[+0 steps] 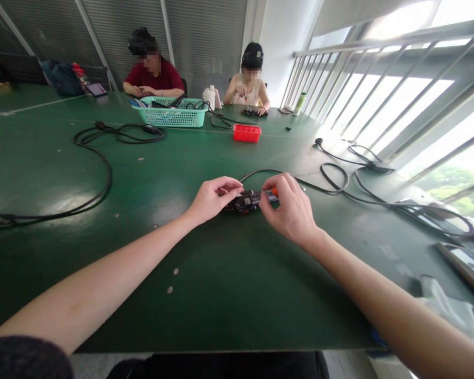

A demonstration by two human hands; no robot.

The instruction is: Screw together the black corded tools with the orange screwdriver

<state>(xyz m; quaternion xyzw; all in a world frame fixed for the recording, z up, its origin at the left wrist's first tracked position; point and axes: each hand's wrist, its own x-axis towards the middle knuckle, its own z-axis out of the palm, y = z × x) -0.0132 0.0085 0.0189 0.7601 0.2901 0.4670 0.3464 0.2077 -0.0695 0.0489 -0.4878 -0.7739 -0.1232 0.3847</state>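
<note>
A small black device [245, 201] with a cord lies on the green table [221, 295] in front of me, between my two hands. My left hand [212, 200] is at its left end, with thumb and fingers pinched together; whatever is between the fingertips is too small to make out. Over the device's right end, my right hand [290, 208] has its fingers curled. An orange piece [275, 190] shows among those fingers, and the rest of it is hidden by the hand. The cord [260, 170] runs behind the device towards the right.
A red bin [247, 133] and a turquoise basket [171, 117] of tools stand farther back. Black cables [109, 173] loop at left and right. Two people sit across the table, one handling a dark object [255, 112]. A railing [339, 95] runs along the right.
</note>
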